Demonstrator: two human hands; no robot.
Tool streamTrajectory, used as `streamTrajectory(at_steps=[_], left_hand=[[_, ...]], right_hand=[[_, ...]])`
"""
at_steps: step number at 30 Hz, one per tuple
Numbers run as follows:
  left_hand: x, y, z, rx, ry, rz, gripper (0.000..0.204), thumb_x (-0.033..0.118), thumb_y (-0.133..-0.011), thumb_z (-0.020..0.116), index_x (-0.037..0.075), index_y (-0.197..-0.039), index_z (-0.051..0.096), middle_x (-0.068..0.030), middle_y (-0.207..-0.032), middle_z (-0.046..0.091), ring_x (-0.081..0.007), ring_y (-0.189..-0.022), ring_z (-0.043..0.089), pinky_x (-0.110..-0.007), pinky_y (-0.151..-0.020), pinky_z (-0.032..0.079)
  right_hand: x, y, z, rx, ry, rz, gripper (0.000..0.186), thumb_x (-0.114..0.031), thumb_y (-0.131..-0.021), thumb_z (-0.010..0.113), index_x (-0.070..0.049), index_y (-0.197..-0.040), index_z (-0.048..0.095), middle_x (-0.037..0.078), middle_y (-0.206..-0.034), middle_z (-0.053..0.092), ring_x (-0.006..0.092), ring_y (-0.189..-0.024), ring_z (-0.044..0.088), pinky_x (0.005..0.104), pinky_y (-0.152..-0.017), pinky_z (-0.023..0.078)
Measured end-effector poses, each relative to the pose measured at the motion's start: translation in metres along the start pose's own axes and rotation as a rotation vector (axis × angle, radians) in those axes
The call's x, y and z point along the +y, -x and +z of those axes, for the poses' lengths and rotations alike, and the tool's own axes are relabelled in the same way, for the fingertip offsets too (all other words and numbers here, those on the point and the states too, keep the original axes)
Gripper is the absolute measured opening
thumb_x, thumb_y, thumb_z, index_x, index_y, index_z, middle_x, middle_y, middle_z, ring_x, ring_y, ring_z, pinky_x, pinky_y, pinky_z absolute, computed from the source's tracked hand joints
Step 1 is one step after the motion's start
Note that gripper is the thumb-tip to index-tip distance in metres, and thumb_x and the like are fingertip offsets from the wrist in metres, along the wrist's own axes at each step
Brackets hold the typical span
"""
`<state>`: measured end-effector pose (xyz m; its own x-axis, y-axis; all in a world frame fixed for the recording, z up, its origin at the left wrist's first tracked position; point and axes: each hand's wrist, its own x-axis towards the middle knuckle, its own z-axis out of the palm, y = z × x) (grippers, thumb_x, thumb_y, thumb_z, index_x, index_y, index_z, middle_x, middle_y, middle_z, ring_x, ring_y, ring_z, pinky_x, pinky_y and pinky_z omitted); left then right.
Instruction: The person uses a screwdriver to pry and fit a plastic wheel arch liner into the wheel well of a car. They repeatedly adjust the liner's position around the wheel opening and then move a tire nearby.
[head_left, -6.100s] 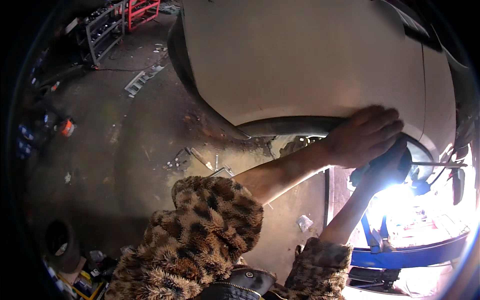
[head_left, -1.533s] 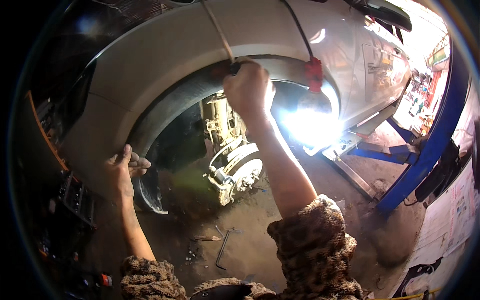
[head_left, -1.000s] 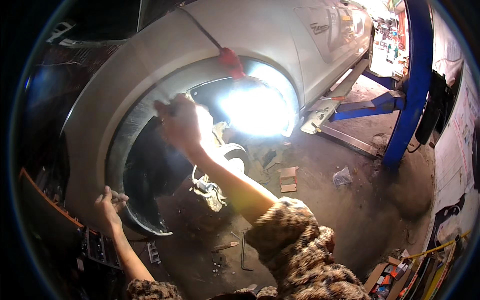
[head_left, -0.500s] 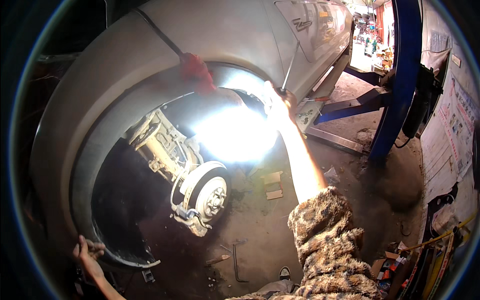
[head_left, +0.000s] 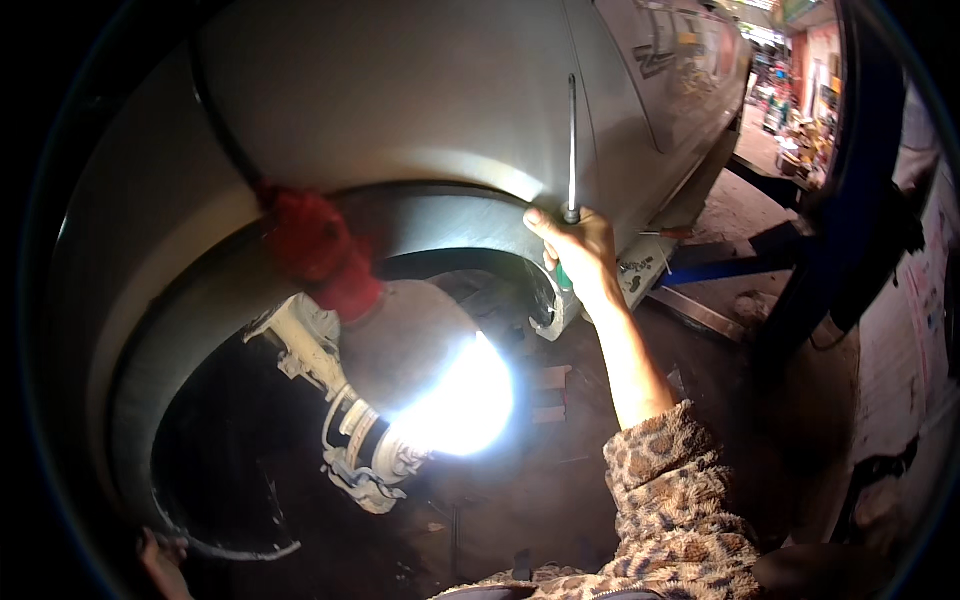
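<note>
A pale car body (head_left: pixel 430 100) with an open wheel arch (head_left: pixel 450 215) fills the upper view. My right hand (head_left: pixel 580 250) is closed on the green handle of a screwdriver (head_left: pixel 564 275), its steel shaft pointing up, beside the arch's right part. My left hand (head_left: pixel 162 560) is dim and partly cut off at lower left, touching the arch's lower edge with fingers apart. A glaring work lamp (head_left: pixel 320 250) with a red handle hangs from a black cable in front of the arch. Behind it, the suspension strut and brake hub (head_left: pixel 360 480) are partly hidden.
At the right stand a blue lift post (head_left: pixel 830 250) and its low arm (head_left: pixel 720 268) under the car's sill. A pale wall (head_left: pixel 915 380) runs along the far right. Cardboard scraps (head_left: pixel 550 380) lie on the dark floor. A cluttered bright doorway (head_left: pixel 800 110) shows behind.
My right hand with the screwdriver has moved rightward from the arch's middle to its right part. The view has shifted, so the lamp looks larger and my left hand sits lower in view.
</note>
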<state>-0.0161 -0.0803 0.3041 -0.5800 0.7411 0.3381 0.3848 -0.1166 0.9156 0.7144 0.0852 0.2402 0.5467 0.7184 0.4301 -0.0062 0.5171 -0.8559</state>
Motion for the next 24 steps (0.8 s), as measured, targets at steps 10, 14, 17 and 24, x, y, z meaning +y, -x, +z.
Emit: streamTrajectory(at_steps=[10,14,17,24], left_hand=[[0.019,0.021,0.006,-0.105,0.067,-0.137,0.030,0.044,-0.095,0.060,0.015,-0.087,0.057,0.0001,-0.076,0.061,-0.0159,-0.076,0.066,-0.026,-0.067,0.050],[0.029,0.026,0.025,-0.072,0.159,-0.134,0.031,0.044,-0.095,0.061,0.013,-0.092,0.058,-0.0008,-0.086,0.061,-0.0165,-0.086,0.065,-0.028,-0.074,0.051],[0.021,0.030,0.017,-0.075,0.187,-0.146,0.031,0.043,-0.096,0.060,0.012,-0.098,0.059,0.0000,-0.090,0.060,-0.0168,-0.093,0.064,-0.029,-0.082,0.051],[-0.007,0.012,0.000,0.019,0.244,-0.148,0.029,0.039,-0.098,0.057,0.012,-0.108,0.061,0.0027,-0.091,0.060,-0.0135,-0.097,0.061,-0.028,-0.084,0.049]], right_hand=[[0.005,-0.013,-0.017,-0.129,0.112,0.031,0.039,-0.039,-0.078,0.083,-0.003,-0.078,0.069,0.001,-0.056,0.059,0.0099,-0.052,0.053,0.0294,-0.052,0.044],[0.024,-0.019,-0.015,-0.086,0.178,-0.104,0.043,-0.041,-0.075,0.084,-0.002,-0.078,0.067,0.006,-0.060,0.063,0.0152,-0.055,0.056,0.0326,-0.057,0.047],[0.021,-0.024,-0.021,-0.241,0.065,-0.020,0.046,-0.048,-0.076,0.082,-0.005,-0.078,0.066,-0.002,-0.045,0.052,0.0091,-0.038,0.051,0.0266,-0.039,0.044],[0.010,-0.026,-0.024,-0.313,0.127,0.000,0.047,-0.047,-0.078,0.081,-0.004,-0.072,0.063,-0.003,-0.051,0.051,0.0079,-0.042,0.053,0.0238,-0.039,0.042]])
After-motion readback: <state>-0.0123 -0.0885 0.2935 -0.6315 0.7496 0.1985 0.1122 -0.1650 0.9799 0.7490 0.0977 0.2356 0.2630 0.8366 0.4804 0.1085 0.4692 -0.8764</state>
